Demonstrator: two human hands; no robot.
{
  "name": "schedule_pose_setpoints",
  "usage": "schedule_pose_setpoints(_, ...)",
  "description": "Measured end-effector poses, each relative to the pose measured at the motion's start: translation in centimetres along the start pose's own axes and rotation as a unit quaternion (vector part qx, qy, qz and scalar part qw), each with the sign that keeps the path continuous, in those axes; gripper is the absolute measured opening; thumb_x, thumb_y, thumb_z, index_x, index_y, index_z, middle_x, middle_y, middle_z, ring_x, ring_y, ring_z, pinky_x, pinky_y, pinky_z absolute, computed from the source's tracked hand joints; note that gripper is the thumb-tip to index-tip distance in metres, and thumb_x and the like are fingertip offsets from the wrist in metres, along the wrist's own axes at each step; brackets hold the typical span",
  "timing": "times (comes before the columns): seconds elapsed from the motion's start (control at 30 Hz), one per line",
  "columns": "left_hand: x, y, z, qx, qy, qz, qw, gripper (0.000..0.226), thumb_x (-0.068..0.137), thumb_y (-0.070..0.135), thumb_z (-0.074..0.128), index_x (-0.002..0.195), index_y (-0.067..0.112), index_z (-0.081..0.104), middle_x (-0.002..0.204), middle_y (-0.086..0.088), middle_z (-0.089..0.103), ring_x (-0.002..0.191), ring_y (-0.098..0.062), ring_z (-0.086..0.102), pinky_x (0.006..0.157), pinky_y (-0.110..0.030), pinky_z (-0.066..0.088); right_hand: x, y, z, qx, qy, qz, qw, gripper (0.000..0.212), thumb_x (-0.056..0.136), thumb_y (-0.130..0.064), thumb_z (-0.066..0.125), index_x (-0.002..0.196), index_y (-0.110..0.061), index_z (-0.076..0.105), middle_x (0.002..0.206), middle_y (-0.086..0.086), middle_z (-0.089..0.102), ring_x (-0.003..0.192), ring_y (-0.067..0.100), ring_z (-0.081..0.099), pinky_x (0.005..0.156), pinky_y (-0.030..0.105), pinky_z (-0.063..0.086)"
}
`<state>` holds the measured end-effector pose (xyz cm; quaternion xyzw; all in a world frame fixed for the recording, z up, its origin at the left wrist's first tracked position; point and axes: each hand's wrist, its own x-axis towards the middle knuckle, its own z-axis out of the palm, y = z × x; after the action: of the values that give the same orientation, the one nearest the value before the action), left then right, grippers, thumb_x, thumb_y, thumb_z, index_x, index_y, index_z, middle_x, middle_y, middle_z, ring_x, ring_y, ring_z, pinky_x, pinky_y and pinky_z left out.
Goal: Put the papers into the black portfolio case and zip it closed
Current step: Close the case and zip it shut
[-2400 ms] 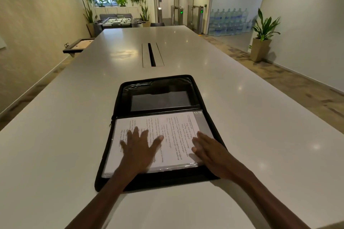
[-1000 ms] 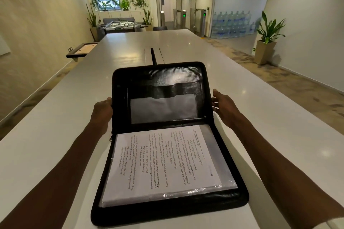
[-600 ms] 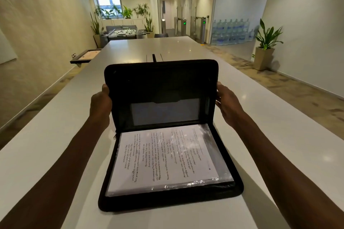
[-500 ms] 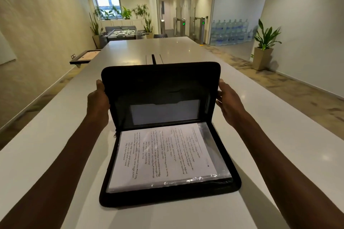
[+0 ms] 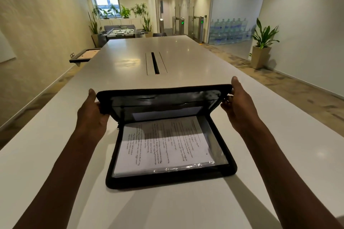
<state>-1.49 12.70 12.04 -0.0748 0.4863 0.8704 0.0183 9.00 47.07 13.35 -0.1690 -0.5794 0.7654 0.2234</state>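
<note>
The black case [image 5: 167, 180] lies near the front edge of a long white table [image 5: 186, 57], its lower half flat on the surface and its cover [image 5: 163, 98] raised and tipped forward over the contents, so the case stands partly folded with the zip not yet drawn. Inside the lower half lies a stack of papers [image 5: 163, 145] covered in lines of printed text, set a little toward the left so that a dark strip of lining shows along the right. A clear plastic sleeve appears to wrap the stack, judging by the glossy crinkled band along its near edge, though this is hard to confirm. The shadow of the cover falls across the far part of the sheets. The inner face of the cover carries a pocket with a pale sheet [image 5: 163, 114] tucked in it. The left hand [image 5: 93, 115] is closed on the cover's left edge, thumb on top; the right hand [image 5: 236, 106] is closed on the cover's right corner in the same way. Farther along the table a narrow dark cable slot [image 5: 155, 63] is sunk in the middle, well apart from the case. A potted plant [image 5: 262, 46] stands on the floor by the right wall.
</note>
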Motion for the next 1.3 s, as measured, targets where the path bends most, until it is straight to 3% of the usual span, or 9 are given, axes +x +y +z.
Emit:
schedule_pose_setpoints(0.17, -1.2, -0.7, -2.0, -0.025, 0.023, 0.006, 0.999, 0.008, 0.091, 0.012, 0.056, 0.089, 0.006, 0.059, 0.081, -0.009, 0.065, 0.086, -0.019, 0.064, 0.081, -0.026, 0.055, -1.3, 1.4, -1.3, -0.043, 0.046, 0.025, 0.998, 0.026, 0.098, -0.035, 0.053, 0.096, -0.010, 0.061, 0.102, 0.011, 0.059, 0.096, 0.021, 0.057, 0.099, 0.039, 0.047)
schedule_pose_setpoints(0.27, -1.7, -2.0, -3.4, -0.003, 0.043, 0.017, 0.999, 0.014, 0.086, 0.000, 0.051, 0.076, 0.004, 0.061, 0.071, -0.008, 0.068, 0.084, -0.019, 0.065, 0.079, -0.025, 0.057, -2.1, 2.3, -2.5, -0.019, 0.048, 0.053, 0.997, 0.018, 0.098, -0.023, 0.056, 0.099, -0.006, 0.062, 0.100, 0.010, 0.060, 0.098, 0.019, 0.061, 0.098, 0.035, 0.050)
schedule_pose_setpoints(0.47, -2.6, -5.5, -6.1, 0.115, 0.043, 0.018, 0.992, 0.034, 0.086, -0.008, 0.046, 0.114, 0.002, 0.063, 0.098, -0.006, 0.065, 0.081, -0.008, 0.063, 0.061, -0.012, 0.053, -3.2, 5.1, -4.8, -0.056, 0.043, 0.075, 0.995, 0.018, 0.095, 0.003, 0.047, 0.081, 0.004, 0.059, 0.088, 0.018, 0.057, 0.079, 0.022, 0.062, 0.084, 0.032, 0.056)
schedule_pose_setpoints(0.67, -4.0, -8.4, -8.1, 0.162, 0.058, 0.000, 0.985, 0.041, 0.077, -0.017, 0.052, 0.110, 0.002, 0.069, 0.094, -0.008, 0.072, 0.074, -0.018, 0.069, 0.056, -0.023, 0.053, -3.5, 8.6, -7.2, -0.172, 0.053, 0.102, 0.978, 0.013, 0.088, 0.004, 0.064, 0.101, 0.006, 0.066, 0.073, 0.016, 0.063, 0.050, 0.013, 0.063, 0.066, 0.029, 0.060)
schedule_pose_setpoints(0.83, -5.3, -10.0, -9.0, 0.272, 0.050, 0.020, 0.961, 0.038, 0.084, -0.009, 0.058, 0.116, 0.010, 0.068, 0.106, -0.007, 0.071, 0.095, -0.022, 0.067, 0.072, -0.026, 0.052, -3.5, 10.7, -8.3, -0.301, 0.069, 0.080, 0.948, 0.019, 0.081, -0.003, 0.073, 0.098, 0.005, 0.073, 0.071, 0.011, 0.070, 0.060, 0.020, 0.066, 0.063, 0.029, 0.059)
schedule_pose_setpoints(0.93, -6.3, -10.3, -8.9, 0.380, 0.054, 0.079, 0.920, 0.037, 0.084, -0.002, 0.065, 0.120, 0.007, 0.067, 0.110, -0.010, 0.070, 0.095, -0.020, 0.065, 0.074, -0.021, 0.048, -3.5, 11.6, -8.7, -0.372, 0.070, 0.063, 0.924, 0.015, 0.078, -0.013, 0.077, 0.092, -0.005, 0.077, 0.068, 0.004, 0.071, 0.060, 0.016, 0.066, 0.057, 0.027, 0.055)
schedule_pose_setpoints(1.03, -7.1, -10.3, -8.5, 0.458, 0.071, 0.129, 0.877, 0.034, 0.083, 0.003, 0.069, 0.117, 0.006, 0.068, 0.109, -0.011, 0.071, 0.092, -0.016, 0.062, 0.079, -0.023, 0.045, -3.4, 12.0, -9.0, -0.426, 0.064, 0.049, 0.901, 0.018, 0.078, -0.023, 0.077, 0.092, -0.012, 0.077, 0.076, 0.005, 0.073, 0.071, 0.021, 0.067, 0.068, 0.035, 0.056)
schedule_pose_setpoints(1.17, -7.5, -10.5, -8.1, 0.489, 0.087, 0.151, 0.854, 0.032, 0.083, 0.004, 0.071, 0.115, 0.003, 0.069, 0.108, -0.014, 0.071, 0.091, -0.020, 0.063, 0.083, -0.026, 0.045, -3.3, 12.1, -9.1, -0.482, 0.054, 0.028, 0.874, 0.025, 0.079, -0.027, 0.076, 0.099, -0.011, 0.076, 0.084, 0.007, 0.072, 0.082, 0.026, 0.066, 0.071, 0.032, 0.049)
schedule_pose_setpoints(1.3, -7.6, -10.7, -8.0, 0.502, 0.098, 0.147, 0.847, 0.033, 0.082, 0.005, 0.072, 0.115, 0.000, 0.068, 0.110, -0.017, 0.071, 0.099, -0.030, 0.066, 0.084, -0.030, 0.046, -3.1, 12.3, -8.5, -0.553, 0.046, 0.023, 0.832, 0.024, 0.082, -0.029, 0.073, 0.091, -0.006, 0.074, 0.078, 0.008, 0.067, 0.073, 0.024, 0.060, 0.066, 0.031, 0.047)
